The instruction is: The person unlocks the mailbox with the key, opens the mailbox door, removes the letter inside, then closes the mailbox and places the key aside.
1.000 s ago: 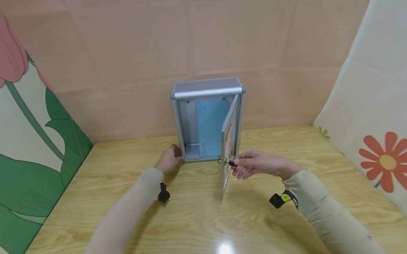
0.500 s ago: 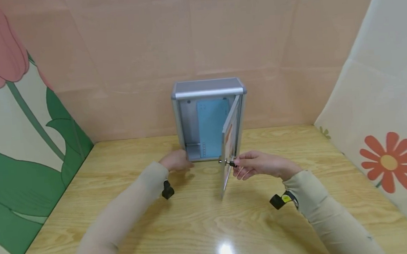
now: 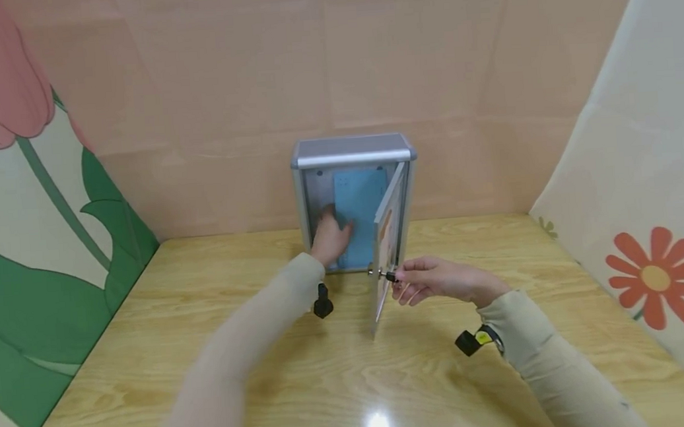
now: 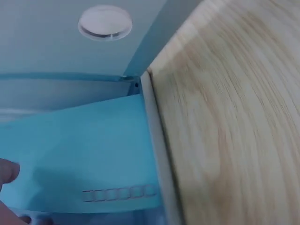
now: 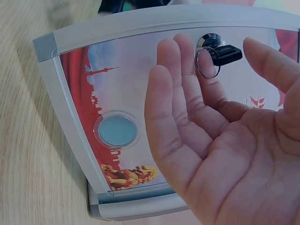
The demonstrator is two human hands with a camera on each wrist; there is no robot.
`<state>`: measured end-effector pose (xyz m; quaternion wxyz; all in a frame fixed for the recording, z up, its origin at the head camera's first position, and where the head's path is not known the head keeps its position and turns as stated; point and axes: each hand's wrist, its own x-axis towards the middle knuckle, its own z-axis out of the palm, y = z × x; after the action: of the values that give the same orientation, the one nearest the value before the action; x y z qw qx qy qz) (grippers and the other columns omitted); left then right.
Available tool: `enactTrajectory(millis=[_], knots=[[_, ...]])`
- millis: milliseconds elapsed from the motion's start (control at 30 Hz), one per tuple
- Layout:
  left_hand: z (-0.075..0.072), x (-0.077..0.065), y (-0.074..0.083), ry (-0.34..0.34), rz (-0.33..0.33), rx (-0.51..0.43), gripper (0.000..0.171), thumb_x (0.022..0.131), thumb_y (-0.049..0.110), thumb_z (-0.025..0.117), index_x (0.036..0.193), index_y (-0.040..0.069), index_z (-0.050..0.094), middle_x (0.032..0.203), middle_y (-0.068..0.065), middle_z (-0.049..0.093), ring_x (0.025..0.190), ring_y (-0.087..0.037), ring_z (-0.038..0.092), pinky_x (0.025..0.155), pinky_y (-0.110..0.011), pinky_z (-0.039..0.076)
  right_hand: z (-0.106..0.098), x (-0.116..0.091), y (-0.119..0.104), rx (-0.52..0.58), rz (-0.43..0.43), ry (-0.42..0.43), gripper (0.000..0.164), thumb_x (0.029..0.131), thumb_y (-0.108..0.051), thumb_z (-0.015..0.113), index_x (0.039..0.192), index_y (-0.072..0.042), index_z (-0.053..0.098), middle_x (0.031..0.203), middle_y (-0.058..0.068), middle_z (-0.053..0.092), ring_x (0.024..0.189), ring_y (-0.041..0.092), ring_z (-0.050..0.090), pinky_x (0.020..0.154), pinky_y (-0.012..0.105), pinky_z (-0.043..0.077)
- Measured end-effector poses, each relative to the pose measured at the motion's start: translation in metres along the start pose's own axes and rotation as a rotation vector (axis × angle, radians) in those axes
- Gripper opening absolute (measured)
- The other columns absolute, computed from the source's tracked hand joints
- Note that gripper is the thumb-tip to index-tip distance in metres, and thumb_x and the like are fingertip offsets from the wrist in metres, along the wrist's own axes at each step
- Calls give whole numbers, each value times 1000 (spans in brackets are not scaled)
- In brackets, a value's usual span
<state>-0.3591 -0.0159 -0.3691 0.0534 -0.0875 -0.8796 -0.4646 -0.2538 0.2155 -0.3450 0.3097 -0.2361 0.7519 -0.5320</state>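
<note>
A silver-framed metal box (image 3: 352,148) stands upright at the back of the table, its door (image 3: 389,220) swung outward on the right side. Inside, a light blue envelope (image 3: 365,202) with a row of small printed squares leans against the back wall. My left hand (image 3: 329,236) reaches into the box at the envelope's left edge, fingers and thumb apart; in the left wrist view, a thumb tip overlaps the envelope (image 4: 93,145). My right hand (image 3: 442,279) holds the black-headed key (image 5: 228,55) in the door's lock between thumb and index finger. A metal ring (image 5: 207,63) hangs from it.
The wood-grain table (image 3: 305,375) reaches to the peach backdrop (image 3: 221,103) behind the box. Floral sheets stand on both sides, with a red flower (image 3: 655,277) at the right. The door juts out over the table between my arms.
My left hand has moved from beside the box's lower left corner, around its front edge and up into the box by the envelope. The right hand and door have stayed in place.
</note>
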Motion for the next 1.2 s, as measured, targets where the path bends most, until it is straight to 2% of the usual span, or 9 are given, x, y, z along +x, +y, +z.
enactTrajectory(millis=[133,300,433,600,767,867,967,1100,1200], knots=[[17,15,-14,77,-80,-193,68,95,31,62,146,0,30,147,-21,39,136,-34,40,111,-45,36,1,0,1,1,-12,-10,38,103,-26,46,118,9,50,107,8,64,96,19,64,90,40,54],[28,22,-23,65,-132,-374,76,88,32,72,146,-1,34,147,-20,42,135,-34,41,110,-46,36,1,-1,0,10,-25,-29,32,103,-25,47,115,5,52,107,8,63,96,19,64,90,39,54],[31,20,-23,70,-162,-499,68,87,23,73,141,-3,41,144,-20,47,132,-34,46,108,-46,39,2,-2,-3,9,-22,-28,35,102,-25,48,116,7,50,107,8,63,96,19,63,90,37,54],[35,18,-25,80,-179,-597,56,90,17,69,137,-2,47,140,-18,51,130,-32,48,108,-45,40,3,-3,-3,9,-16,-17,35,102,-23,48,117,9,49,107,9,63,96,19,63,89,36,54],[33,12,-27,115,-131,-564,51,91,18,68,135,0,50,138,-16,54,128,-31,50,107,-44,41,4,-2,-2,4,-21,-15,33,103,-22,46,117,8,49,107,9,62,96,19,63,89,36,54],[28,-2,-23,166,-65,-482,45,92,19,66,131,0,54,132,-16,58,123,-30,54,104,-43,44,4,-2,0,1,-25,-15,32,104,-22,45,116,8,49,107,9,62,96,19,64,90,38,54],[21,-25,-14,221,6,-447,35,93,16,65,123,-1,57,123,-17,63,114,-29,59,97,-42,48,4,-2,1,-4,-27,-11,34,104,-23,45,116,8,49,107,8,62,96,19,64,89,38,54],[1,-58,-4,271,99,-522,24,94,13,63,114,0,58,113,-14,64,104,-23,60,88,-38,50,3,-2,1,-7,-24,-8,35,103,-25,46,117,7,49,108,8,62,97,19,64,89,36,54],[-28,-75,2,308,150,-583,24,94,17,63,115,5,58,114,-9,63,104,-19,59,88,-37,48,3,0,2,-7,-24,-7,34,103,-26,46,117,5,49,108,8,62,98,20,64,88,35,54]])
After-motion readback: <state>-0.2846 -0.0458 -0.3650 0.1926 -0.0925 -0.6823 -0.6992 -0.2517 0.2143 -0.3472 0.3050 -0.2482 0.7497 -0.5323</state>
